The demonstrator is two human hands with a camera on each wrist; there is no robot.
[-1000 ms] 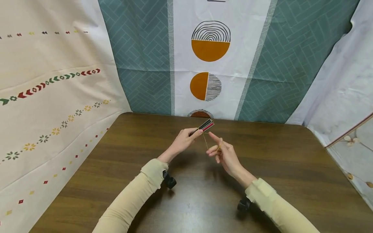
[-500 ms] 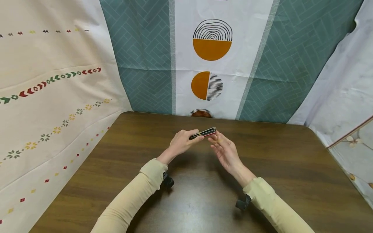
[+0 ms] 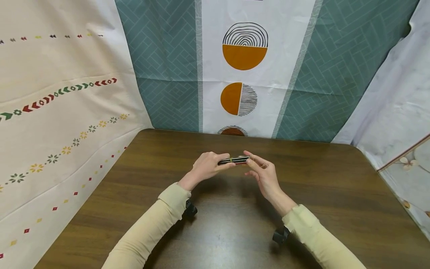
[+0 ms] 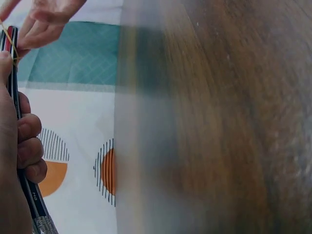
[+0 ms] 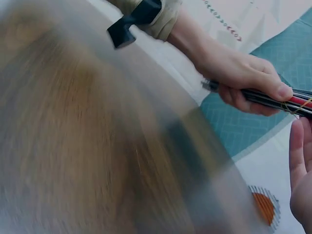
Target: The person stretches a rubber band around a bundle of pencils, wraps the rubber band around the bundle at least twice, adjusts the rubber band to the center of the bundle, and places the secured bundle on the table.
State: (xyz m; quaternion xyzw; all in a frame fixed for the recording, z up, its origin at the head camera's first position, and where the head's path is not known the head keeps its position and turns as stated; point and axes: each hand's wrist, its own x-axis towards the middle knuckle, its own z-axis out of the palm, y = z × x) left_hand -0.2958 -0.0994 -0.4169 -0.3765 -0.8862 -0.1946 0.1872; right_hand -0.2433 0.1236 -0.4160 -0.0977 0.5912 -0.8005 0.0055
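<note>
A bundle of dark pencils (image 3: 239, 160), one with red on it, lies almost level above the table. My left hand (image 3: 205, 166) grips it near its left end, thumb along one side and fingers curled beneath. Silvery pencil ends (image 4: 45, 225) stick out behind that hand in the left wrist view. A thin yellow rubber band (image 5: 303, 104) crosses over the pencils just past the left thumb. At the bundle's right end is my right hand (image 3: 267, 177), thumb and forefinger on either side, pinching the band there. Its other fingers are partly hidden.
Both hands are above a brown wooden table (image 3: 215, 231). Behind it hangs a patterned curtain (image 3: 168, 74), with a pale cloth (image 3: 67, 112) on the left side. Dark wrist cameras (image 3: 280, 235) hang below the cuffs.
The band, stretched out toward the right hand's fingers a second ago, now lies close around the pencils. The bundle has tilted down to nearly level, and the right hand has closed in on its end.
</note>
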